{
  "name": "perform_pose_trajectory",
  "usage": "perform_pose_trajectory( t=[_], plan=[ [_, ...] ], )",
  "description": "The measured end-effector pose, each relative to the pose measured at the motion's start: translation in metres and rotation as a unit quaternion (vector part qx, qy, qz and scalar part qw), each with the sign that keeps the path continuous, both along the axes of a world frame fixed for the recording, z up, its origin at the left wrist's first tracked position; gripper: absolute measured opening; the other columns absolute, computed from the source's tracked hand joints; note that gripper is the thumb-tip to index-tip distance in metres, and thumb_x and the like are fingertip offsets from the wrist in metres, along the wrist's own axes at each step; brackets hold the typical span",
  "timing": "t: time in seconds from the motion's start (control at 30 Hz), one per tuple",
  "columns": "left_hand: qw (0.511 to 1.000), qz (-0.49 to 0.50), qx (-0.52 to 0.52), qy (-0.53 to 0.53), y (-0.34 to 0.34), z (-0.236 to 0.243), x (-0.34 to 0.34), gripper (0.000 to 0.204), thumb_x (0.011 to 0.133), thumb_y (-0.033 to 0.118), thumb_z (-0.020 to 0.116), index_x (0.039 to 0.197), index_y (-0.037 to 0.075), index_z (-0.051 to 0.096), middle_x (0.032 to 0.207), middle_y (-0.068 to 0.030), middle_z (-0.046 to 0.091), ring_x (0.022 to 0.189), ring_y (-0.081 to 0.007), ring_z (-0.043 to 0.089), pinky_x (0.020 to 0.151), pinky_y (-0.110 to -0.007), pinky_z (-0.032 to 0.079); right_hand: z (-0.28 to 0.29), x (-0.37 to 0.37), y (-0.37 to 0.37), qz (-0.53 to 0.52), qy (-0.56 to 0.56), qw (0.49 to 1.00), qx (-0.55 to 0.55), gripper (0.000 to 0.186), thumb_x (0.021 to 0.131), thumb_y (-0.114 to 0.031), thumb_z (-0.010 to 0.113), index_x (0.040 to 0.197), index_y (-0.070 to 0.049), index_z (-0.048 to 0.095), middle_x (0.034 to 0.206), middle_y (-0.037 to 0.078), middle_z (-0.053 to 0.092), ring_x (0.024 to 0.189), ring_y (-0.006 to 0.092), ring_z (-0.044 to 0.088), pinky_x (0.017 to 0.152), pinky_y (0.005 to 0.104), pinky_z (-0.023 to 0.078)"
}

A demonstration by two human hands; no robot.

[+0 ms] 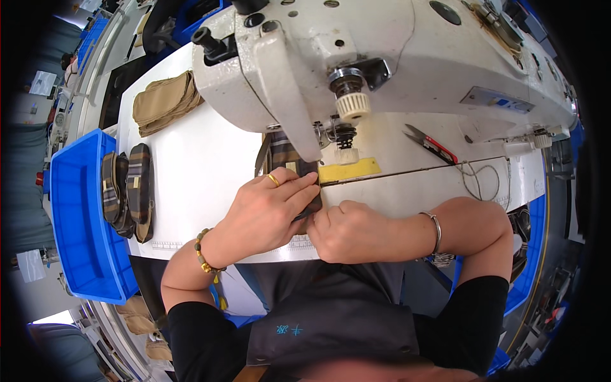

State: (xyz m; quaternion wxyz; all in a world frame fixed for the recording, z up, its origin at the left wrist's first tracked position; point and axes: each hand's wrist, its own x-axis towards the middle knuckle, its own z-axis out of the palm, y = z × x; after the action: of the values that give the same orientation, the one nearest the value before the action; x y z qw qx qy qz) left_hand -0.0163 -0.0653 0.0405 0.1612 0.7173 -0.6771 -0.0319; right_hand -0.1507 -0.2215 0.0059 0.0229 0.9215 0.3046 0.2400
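My left hand (270,210), with a gold ring, lies over the plaid fabric piece (286,148) under the white sewing machine (273,83), its fingers extended across the piece to its right edge. My right hand (344,232) is curled at the piece's lower right edge, beside the left fingers, gripping it; its fingertips are partly hidden. Right of the piece, a yellow plate (349,169) sits on the machine bed, and red-and-black snips (433,143) lie farther right with a loose looped cord (484,181).
A stack of tan fabric pieces (165,102) lies at the table's back left. Plaid pouches (140,191) are piled at the left edge of the white table (184,178). A blue bin (67,216) stands beyond them; another blue bin (519,293) is below right.
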Motion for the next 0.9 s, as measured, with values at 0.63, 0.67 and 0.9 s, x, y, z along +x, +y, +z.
perform_pose_trajectory(
  t=[0.63,0.67,0.9],
  plan=[
    [0.996,0.054,-0.063,0.023,-0.022,-0.012,0.032,0.034,0.068,0.015,0.078,0.101,0.007,0.073,0.111,-0.0050,0.073,0.090,-0.0239,0.062,0.079,-0.033,0.054,-0.017,0.027,-0.015,-0.053,-0.018,0.998,0.008,0.023,0.067,-0.015,0.063,0.081,0.003,0.067,0.077,0.018,0.066,0.051,0.0151,0.058,0.042,0.0286,0.043],
    [0.996,0.054,-0.063,0.023,-0.022,-0.011,0.032,0.034,0.068,0.015,0.078,0.101,0.007,0.073,0.111,-0.0050,0.073,0.090,-0.0239,0.062,0.079,-0.033,0.054,-0.019,0.030,-0.016,-0.048,-0.042,0.998,0.026,0.019,0.064,-0.016,0.064,0.073,0.002,0.066,0.068,0.016,0.063,0.049,0.0146,0.057,0.039,0.0291,0.042],
    [0.996,0.049,-0.077,-0.023,-0.016,-0.017,0.023,0.035,0.070,0.012,0.075,0.105,0.006,0.070,0.110,-0.0059,0.071,0.087,-0.0243,0.065,0.073,-0.034,0.055,-0.016,0.029,-0.019,-0.052,-0.014,0.996,0.070,0.018,0.065,-0.015,0.064,0.071,0.002,0.065,0.070,0.018,0.064,0.047,0.0154,0.056,0.038,0.0297,0.042]
  ],
)
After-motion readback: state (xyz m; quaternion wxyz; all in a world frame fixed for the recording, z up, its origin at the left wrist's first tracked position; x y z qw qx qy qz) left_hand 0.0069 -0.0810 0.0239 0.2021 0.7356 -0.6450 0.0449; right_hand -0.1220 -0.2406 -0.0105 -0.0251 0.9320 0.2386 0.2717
